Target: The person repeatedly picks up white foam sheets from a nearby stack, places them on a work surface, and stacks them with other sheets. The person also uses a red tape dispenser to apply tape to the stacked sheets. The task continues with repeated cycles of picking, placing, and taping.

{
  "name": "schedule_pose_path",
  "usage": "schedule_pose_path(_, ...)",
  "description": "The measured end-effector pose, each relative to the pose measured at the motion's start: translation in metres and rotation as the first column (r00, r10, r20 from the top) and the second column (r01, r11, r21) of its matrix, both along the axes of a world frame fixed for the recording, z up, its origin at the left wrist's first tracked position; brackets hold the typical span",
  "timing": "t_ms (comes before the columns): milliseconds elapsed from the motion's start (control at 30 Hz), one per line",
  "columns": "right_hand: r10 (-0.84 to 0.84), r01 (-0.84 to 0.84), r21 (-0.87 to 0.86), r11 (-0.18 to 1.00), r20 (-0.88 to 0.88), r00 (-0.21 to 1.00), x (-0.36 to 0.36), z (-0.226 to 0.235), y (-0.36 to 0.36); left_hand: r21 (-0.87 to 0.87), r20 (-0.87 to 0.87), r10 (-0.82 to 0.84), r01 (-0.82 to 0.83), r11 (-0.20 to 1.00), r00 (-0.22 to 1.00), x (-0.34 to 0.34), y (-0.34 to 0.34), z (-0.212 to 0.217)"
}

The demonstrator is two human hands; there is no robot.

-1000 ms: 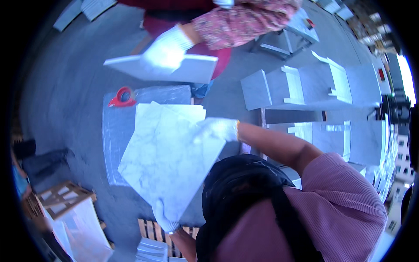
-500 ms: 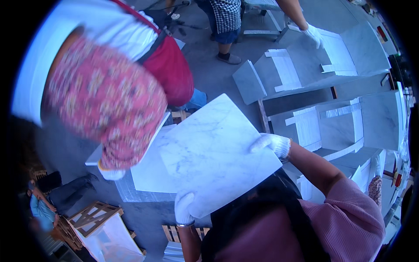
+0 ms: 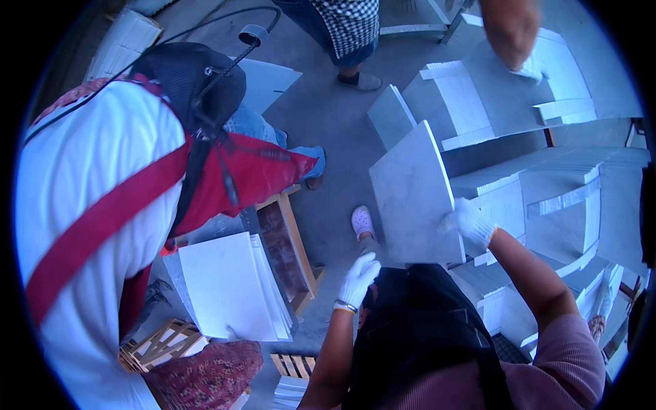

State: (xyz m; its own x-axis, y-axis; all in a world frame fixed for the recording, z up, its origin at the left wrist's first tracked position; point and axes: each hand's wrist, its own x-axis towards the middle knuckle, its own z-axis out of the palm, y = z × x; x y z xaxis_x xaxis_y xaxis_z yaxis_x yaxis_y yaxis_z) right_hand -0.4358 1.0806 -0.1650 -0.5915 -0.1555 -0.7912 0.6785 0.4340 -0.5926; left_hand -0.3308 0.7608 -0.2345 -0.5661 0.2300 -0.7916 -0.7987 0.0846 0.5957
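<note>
A grey-white marble tile [image 3: 410, 195] stands tilted on edge in front of me, above the concrete floor. My right hand [image 3: 468, 220], in a white glove, grips its right edge near the lower corner. My left hand [image 3: 359, 277], also gloved, hangs just below the tile's lower left corner with its fingers spread, holding nothing. The tile leans toward the stacks of white tiles [image 3: 547, 171] on my right.
A co-worker in white and red [image 3: 102, 205] bends over a stack of white tiles [image 3: 232, 290] by a wooden crate [image 3: 290, 246] on the left. Another person in a checked garment [image 3: 345, 27] stands at the top; a third person's arm [image 3: 512, 31] reaches the far stacks.
The tile has swung from flat in front of me to the right and tipped up on edge. My left hand has come off it. The co-worker has bent lower on the left.
</note>
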Motion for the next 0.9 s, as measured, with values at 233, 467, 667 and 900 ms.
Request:
schedule_pose_path(233,0.08,-0.041,0.296,0.954,-0.12,0.99,-0.093,-0.179,-0.003,-0.014,0.274,0.154,-0.156,0.988,0.949,0.037,-0.019,-0.029)
schedule_pose_path(467,0.276,-0.092,0.583,0.807,-0.235,0.932,-0.177,-0.318,0.005,-0.143,0.396,0.101,-0.048,0.989,0.913,0.007,-0.028,-0.027)
schedule_pose_path(667,0.27,-0.028,0.615,0.788,-0.304,0.914,-0.199,-0.378,-0.01,-0.064,0.365,0.111,-0.094,0.993,0.924,0.009,-0.019,-0.046)
schedule_pose_path(900,0.134,0.089,0.69,0.718,-0.262,0.956,-0.169,-0.434,0.0,-0.155,0.423,0.127,-0.066,0.986,0.897,0.001,-0.037,-0.041)
